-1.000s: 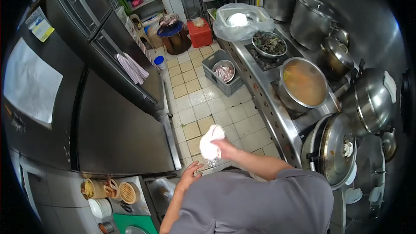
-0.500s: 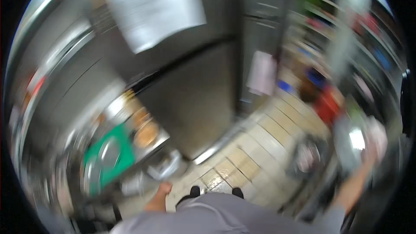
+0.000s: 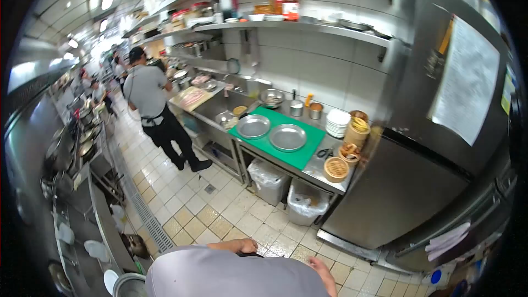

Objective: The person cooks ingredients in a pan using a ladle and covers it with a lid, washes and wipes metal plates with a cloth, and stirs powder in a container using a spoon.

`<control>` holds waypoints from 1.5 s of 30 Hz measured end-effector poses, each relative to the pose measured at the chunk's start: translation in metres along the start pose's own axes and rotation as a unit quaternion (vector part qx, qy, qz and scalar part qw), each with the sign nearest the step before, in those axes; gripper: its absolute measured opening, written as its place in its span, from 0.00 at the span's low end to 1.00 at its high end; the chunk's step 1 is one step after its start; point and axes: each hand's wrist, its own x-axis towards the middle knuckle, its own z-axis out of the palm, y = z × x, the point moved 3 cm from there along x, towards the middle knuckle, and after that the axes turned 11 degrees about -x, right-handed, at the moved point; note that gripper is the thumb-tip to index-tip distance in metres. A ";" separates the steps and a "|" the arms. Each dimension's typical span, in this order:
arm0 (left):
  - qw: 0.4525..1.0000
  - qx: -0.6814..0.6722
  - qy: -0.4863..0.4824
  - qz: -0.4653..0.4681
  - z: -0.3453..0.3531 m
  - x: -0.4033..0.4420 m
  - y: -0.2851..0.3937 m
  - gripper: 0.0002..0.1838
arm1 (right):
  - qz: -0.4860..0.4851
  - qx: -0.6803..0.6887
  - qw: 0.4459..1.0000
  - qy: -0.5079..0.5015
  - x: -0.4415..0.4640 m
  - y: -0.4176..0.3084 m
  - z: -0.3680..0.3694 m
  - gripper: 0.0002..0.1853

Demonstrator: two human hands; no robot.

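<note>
My left hand [image 3: 245,246] is in front of my body, low over the tiled floor, its fingers loosely curled with nothing seen in them. My right hand [image 3: 321,273] shows at the edge of my grey shirt, fingers partly stretched, with no held thing visible; part of it is hidden by the shirt. Both hands are apart from the steel counter ahead. On that counter lies a green cutting board [image 3: 300,159] bearing two round metal trays, one [image 3: 253,126] to the left and one [image 3: 288,137] to the right.
Bamboo steamers [image 3: 335,170], scissors [image 3: 324,153] and stacked white plates [image 3: 337,123] stand right of the board. Two lined bins [image 3: 307,201] are under the counter. A steel fridge [image 3: 396,187] rises at right. A co-worker [image 3: 151,91] stands by the sink [image 3: 214,110].
My view has swung left from the fridge and shelves toward the counter and aisle. The blurred, shiny pale thing earlier at my right hand is out of view. Both hands now hang near my body.
</note>
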 end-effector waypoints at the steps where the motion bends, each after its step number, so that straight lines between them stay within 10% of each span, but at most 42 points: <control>1: 1.000 -0.014 0.003 -0.001 0.000 0.007 -0.023 0.26 | -0.021 0.064 0.994 -0.084 0.007 -0.067 0.013 0.34; 9: 0.964 -0.242 0.043 0.107 -0.015 -0.029 -0.187 0.26 | 0.093 0.367 0.875 -0.302 0.065 -0.259 0.098 0.33; 12: 0.845 -0.528 0.078 0.039 -0.066 -0.123 -0.216 0.23 | 0.117 0.367 0.866 -0.319 0.100 -0.328 0.121 0.33; 18: 0.914 -0.391 0.069 0.083 -0.185 -0.165 -0.296 0.27 | -0.083 0.064 0.921 -0.376 0.191 -0.438 0.142 0.38; 21: 0.915 -0.209 0.318 0.134 -0.334 -0.144 -0.332 0.34 | 0.020 0.129 0.897 -0.421 0.249 -0.448 0.125 0.35; 26: 0.746 0.084 0.631 0.198 -0.703 -0.141 -0.361 0.39 | 0.037 0.003 0.992 -0.123 0.375 -0.457 0.048 0.25; 33: 0.637 0.233 0.730 -0.080 -1.098 -0.208 -0.373 0.46 | -0.163 -0.185 0.951 0.189 0.579 -0.690 -0.047 0.20; 45: 0.632 0.199 0.746 -0.061 -1.203 -0.206 -0.457 0.42 | -0.196 -0.396 0.748 0.496 0.633 -1.060 -0.206 0.15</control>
